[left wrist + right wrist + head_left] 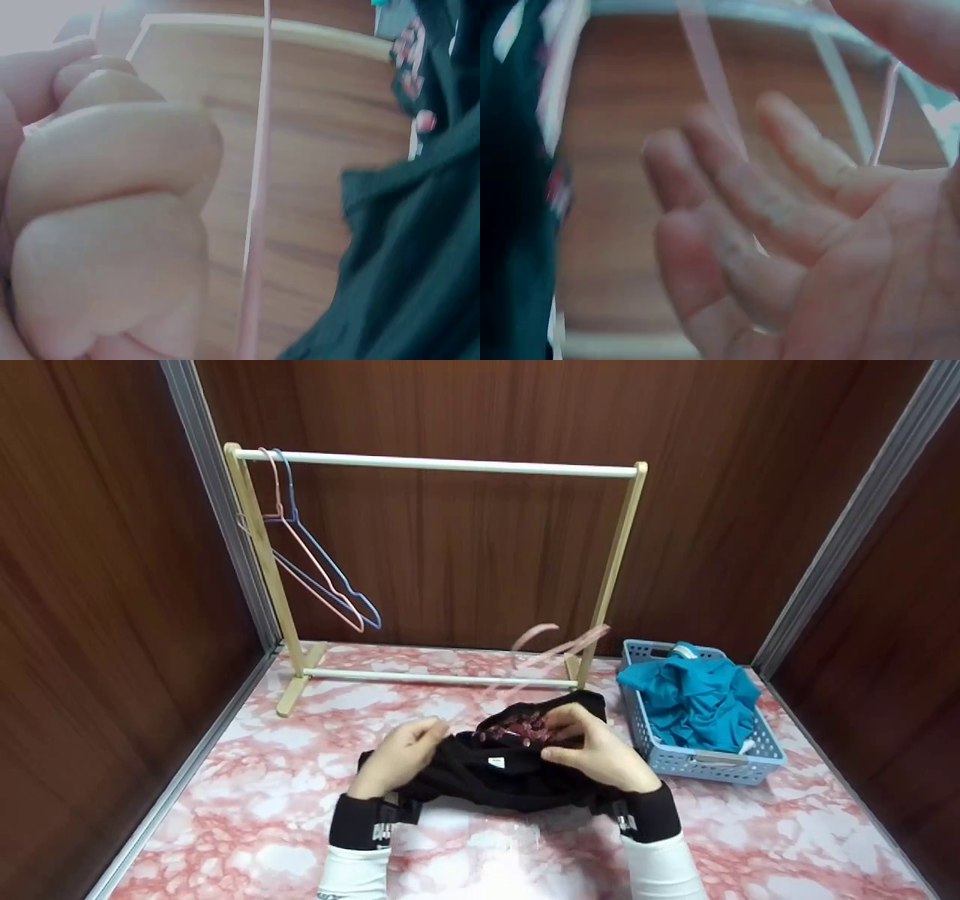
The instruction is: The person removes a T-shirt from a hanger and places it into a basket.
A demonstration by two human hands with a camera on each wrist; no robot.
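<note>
A black garment [480, 780] with a pale neck label and a reddish print lies bunched between my hands. Behind it, a pink clothes hanger [570, 646] is tilted and blurred; its bar also crosses the left wrist view. My left hand [401, 757] has curled fingers and seems to grip the hanger's near end, though the contact point is hidden. In the left wrist view the visible fabric [412, 240] stands apart from those fingers. My right hand [596, 746] is beside the garment's opening. In the right wrist view its fingers [772, 195] are loosely bent, holding nothing.
A clothes rack [450, 464] stands at the back, with a pink hanger [315, 547] and a blue hanger [352, 585] at its left end. A light-blue basket [720, 765] on the right holds teal clothing [694, 697]. The table [262, 810] has a red-and-white marbled surface.
</note>
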